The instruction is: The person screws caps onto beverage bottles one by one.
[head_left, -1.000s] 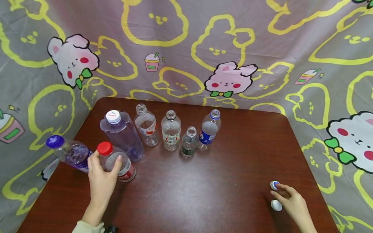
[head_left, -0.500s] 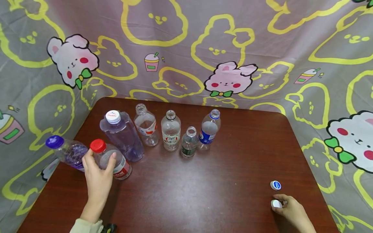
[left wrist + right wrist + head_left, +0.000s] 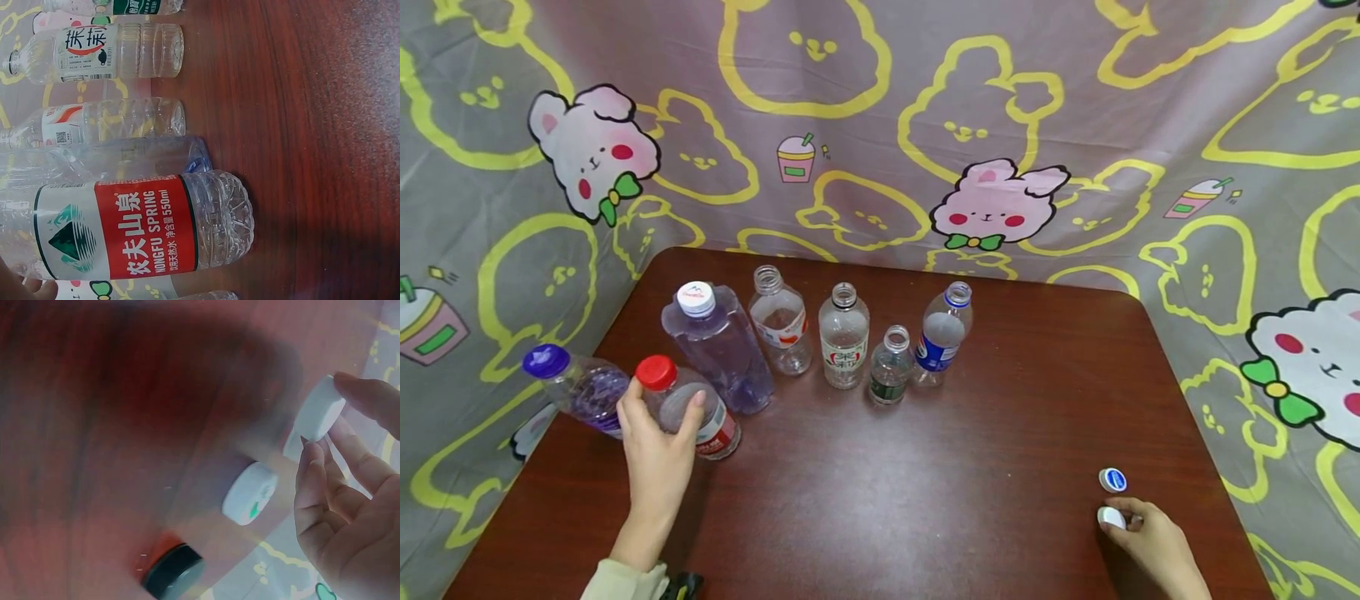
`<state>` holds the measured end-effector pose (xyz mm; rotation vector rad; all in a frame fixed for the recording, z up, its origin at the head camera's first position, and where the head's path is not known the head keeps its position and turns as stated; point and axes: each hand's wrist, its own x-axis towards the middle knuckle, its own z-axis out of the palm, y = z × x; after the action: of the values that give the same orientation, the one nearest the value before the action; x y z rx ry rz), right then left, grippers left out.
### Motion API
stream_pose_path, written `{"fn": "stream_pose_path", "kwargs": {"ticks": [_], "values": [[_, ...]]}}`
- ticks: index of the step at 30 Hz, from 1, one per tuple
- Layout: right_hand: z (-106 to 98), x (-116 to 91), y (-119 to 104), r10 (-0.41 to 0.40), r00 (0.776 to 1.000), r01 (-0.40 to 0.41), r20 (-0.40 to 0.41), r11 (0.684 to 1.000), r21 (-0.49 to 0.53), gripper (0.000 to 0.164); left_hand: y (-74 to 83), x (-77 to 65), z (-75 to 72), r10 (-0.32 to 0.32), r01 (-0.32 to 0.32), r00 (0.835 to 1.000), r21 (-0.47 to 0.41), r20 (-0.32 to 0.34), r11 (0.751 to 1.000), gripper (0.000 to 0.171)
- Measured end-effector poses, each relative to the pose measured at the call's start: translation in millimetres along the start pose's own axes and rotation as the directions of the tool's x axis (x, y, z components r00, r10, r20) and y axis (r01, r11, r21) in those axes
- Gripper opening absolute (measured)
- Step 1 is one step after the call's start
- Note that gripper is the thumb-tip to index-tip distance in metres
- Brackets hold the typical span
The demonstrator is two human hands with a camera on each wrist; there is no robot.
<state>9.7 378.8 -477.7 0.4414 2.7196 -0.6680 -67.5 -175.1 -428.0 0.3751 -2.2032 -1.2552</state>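
My left hand (image 3: pixel 658 454) grips a clear water bottle with a red cap (image 3: pixel 715 429) by its upper part. The red and white label of this bottle (image 3: pixel 144 228) faces the left wrist view, where only a fingertip shows. Beside it stand a purple-capped bottle (image 3: pixel 597 396) and a large purple-tinted bottle with a white cap (image 3: pixel 722 350). At the right, my right hand (image 3: pixel 1153 542) pinches a white bottle cap (image 3: pixel 322 409) between thumb and fingers. A blue and white cap (image 3: pixel 1113 479) lies just beyond that hand.
Uncapped bottles stand in a row: one with an orange-marked label (image 3: pixel 782 329), a jasmine-drink bottle (image 3: pixel 844 342), a small green-labelled one (image 3: pixel 891 379) and a blue-labelled one (image 3: pixel 942 337). Another white cap (image 3: pixel 250 495) and a black cap (image 3: pixel 174 573) lie near my right hand. Patterned cloth surrounds the table.
My right hand has left the blue and white cap and now pinches the nearer white cap. My left hand has shifted slightly left with the red-capped bottle.
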Motion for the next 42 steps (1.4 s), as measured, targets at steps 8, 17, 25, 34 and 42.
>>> {"fn": "stream_pose_path", "kwargs": {"ticks": [8,17,25,34,42], "values": [[-11,-2,-11,-0.032,0.998,0.034,-0.047,0.999,0.033,0.047,3.0,-3.6,-1.6,0.031,-0.035,0.994,-0.032,-0.109,0.999,0.083],[-14,-4,-21,-0.048,0.992,0.059,-0.121,0.994,0.091,0.044,17.3,-9.9,1.6,0.183,-0.293,0.904,-0.248,-0.386,0.923,0.079],[-13,-5,-34,-0.093,0.975,0.118,-0.2,0.986,0.114,0.04,50.5,-16.1,17.2,0.406,-0.585,0.729,-0.193,-0.552,0.788,0.066],[-11,-5,-56,-0.141,0.962,0.177,-0.233,0.974,0.144,0.036,88.3,-2.3,30.3,0.649,-0.659,0.74,0.001,-0.174,0.752,0.039],[-12,-5,-68,-0.146,0.979,0.169,-0.142,0.971,0.17,0.041,122.9,33.4,46.0,0.571,-0.587,0.809,0.214,0.136,0.781,0.044]]}}
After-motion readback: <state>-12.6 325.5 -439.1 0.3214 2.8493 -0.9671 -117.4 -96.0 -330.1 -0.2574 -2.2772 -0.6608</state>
